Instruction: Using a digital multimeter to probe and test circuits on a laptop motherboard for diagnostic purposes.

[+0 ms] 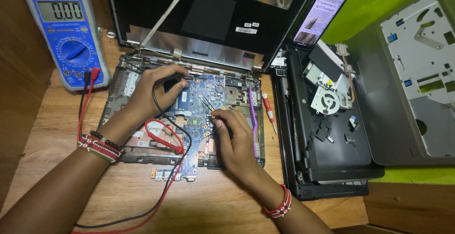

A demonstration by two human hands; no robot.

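Both wrists braced on table (pixel 227 201) for steadiness; left hand (pixel 154 89) grip pinched on black probe (pixel 177 77), right hand (pixel 234 132) clamped on second probe (pixel 207 106), tips on bare motherboard (pixel 208 87) centre; multimeter (pixel 66 35) upper left.

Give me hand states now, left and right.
Left hand: closed on the black probe, at the motherboard.
Right hand: pinching a thin probe tip on the board.
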